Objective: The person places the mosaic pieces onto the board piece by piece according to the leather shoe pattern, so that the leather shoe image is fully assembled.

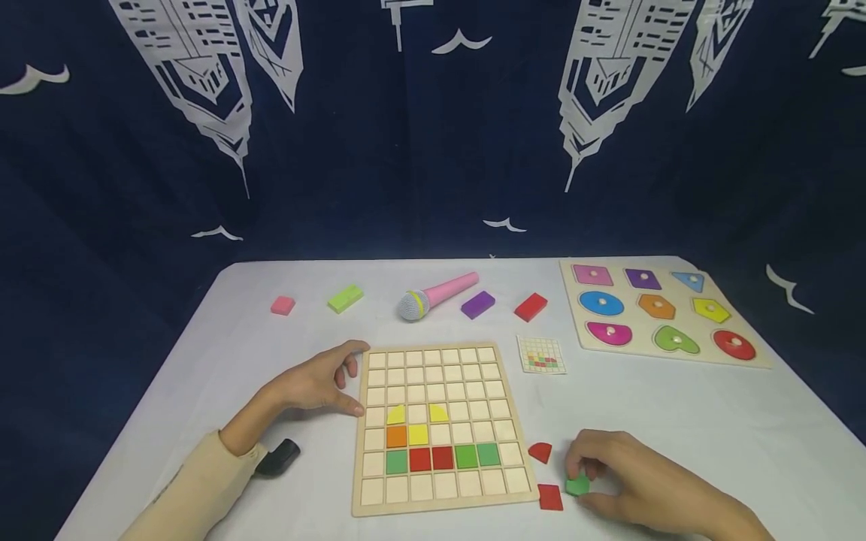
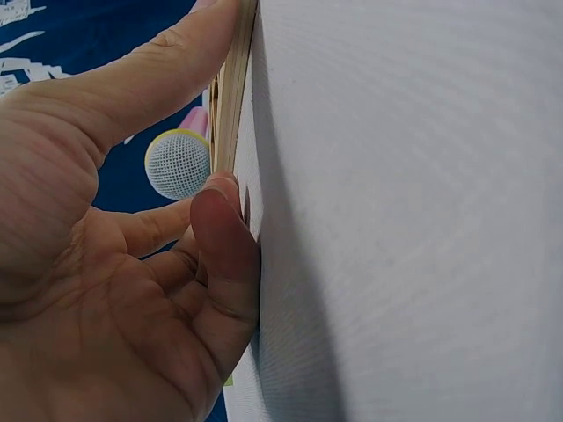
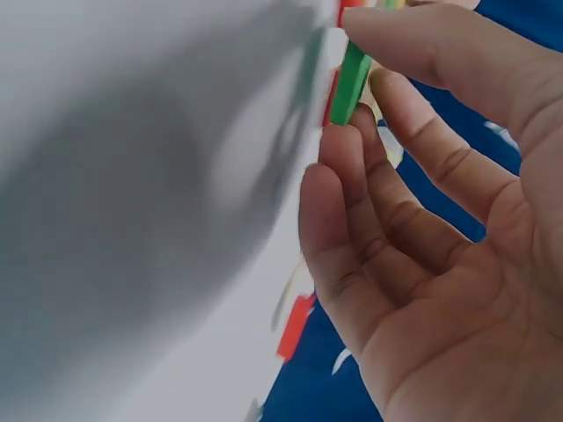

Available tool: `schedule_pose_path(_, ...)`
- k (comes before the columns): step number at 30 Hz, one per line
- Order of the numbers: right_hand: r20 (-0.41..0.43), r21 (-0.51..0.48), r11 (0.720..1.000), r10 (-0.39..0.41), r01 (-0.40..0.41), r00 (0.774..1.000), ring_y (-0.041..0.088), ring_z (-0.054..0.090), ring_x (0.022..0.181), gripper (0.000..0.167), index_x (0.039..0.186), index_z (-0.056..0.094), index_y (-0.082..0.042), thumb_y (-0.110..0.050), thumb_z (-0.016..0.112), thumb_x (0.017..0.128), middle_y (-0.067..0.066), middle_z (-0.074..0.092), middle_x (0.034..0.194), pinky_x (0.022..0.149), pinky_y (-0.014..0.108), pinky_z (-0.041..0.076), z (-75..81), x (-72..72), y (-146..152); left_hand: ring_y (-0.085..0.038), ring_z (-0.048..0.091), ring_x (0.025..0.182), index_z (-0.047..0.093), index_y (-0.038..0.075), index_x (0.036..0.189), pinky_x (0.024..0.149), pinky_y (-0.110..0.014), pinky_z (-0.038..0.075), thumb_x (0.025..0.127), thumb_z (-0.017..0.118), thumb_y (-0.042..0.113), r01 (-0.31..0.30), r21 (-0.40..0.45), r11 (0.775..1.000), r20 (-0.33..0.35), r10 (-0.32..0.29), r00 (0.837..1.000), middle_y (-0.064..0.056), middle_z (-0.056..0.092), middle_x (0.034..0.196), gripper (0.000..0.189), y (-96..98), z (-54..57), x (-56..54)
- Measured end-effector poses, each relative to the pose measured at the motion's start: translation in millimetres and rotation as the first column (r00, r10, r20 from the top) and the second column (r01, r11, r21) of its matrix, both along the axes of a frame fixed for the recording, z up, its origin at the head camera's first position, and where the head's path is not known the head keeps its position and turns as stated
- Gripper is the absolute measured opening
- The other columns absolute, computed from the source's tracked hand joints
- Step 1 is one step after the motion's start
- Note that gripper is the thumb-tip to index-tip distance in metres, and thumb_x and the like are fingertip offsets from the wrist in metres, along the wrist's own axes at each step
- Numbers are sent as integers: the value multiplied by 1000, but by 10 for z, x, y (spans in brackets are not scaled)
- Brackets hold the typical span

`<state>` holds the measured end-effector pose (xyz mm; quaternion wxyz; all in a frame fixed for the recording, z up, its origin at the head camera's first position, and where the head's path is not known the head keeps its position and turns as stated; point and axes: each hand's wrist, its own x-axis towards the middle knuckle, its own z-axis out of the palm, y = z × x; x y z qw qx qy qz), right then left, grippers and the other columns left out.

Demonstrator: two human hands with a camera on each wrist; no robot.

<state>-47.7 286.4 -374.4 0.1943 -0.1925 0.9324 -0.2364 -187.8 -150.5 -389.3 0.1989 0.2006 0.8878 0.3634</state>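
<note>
The wooden grid board (image 1: 433,508) lies in the middle of the table in the head view. Its squares hold several colored tiles, among them yellow quarter-rounds and orange, red and green squares. Along its left edge, my left hand (image 1: 313,382) rests with thumb and forefinger spread, both touching the rim; the board's side (image 2: 230,105) shows between them in the left wrist view. Right of the board, my right hand (image 1: 639,481) pinches a small green tile (image 3: 351,86) between thumb and fingers, just above the table. Near it lie a red quarter-round tile (image 1: 540,451) and a red square tile (image 1: 550,497).
A small pattern card (image 1: 541,355) lies beyond the board's right side. Farther back are a toy microphone (image 1: 440,294) and several loose blocks, including a purple block (image 1: 478,305). A shape puzzle board (image 1: 663,315) covers the back right. A black object (image 1: 278,458) sits by my left wrist.
</note>
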Motion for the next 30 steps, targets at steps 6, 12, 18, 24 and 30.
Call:
schedule_pose_path(6,-116,-121,977,160,-174,980,3,56,85,21,87,62,-34,-25,80,84,-21,61,91,78,23,50,125,-256,-385,-21,48,86,41,5,146,72,-33,42,65,94,19,-9,0,1000,9,9,1000,-7,52,105,99,0,2,5)
schedule_pose_path(12,-158,-149,952,243,-267,957,7,58,85,21,89,66,-27,-10,77,82,-15,61,89,79,23,51,83,-514,-772,-21,49,86,41,5,147,73,-33,42,65,94,20,-9,-5,1000,4,9,1000,-7,53,105,99,3,1,5)
schedule_pose_path(18,-222,-104,934,313,-341,924,7,56,86,15,89,67,-22,-10,75,84,-14,62,91,81,22,49,69,-651,-1111,-21,48,86,41,6,146,73,-33,42,65,94,19,-11,-7,1000,14,11,1000,-6,52,105,98,12,-4,14)
schedule_pose_path(24,-284,-59,914,371,-402,884,6,56,84,11,91,70,-17,-8,73,86,-11,65,92,80,22,48,78,-685,-1340,-21,48,86,42,6,146,73,-33,42,63,95,19,-19,-8,1000,8,19,1000,-6,53,105,99,14,-2,13)
schedule_pose_path(30,-319,-46,905,388,-423,865,1,58,84,10,90,74,-14,-5,72,87,-10,68,89,79,19,50,74,-691,-1413,-20,49,86,42,6,146,73,-33,42,63,95,20,-17,-18,1000,-7,17,1000,-5,53,105,100,-1,3,-3)
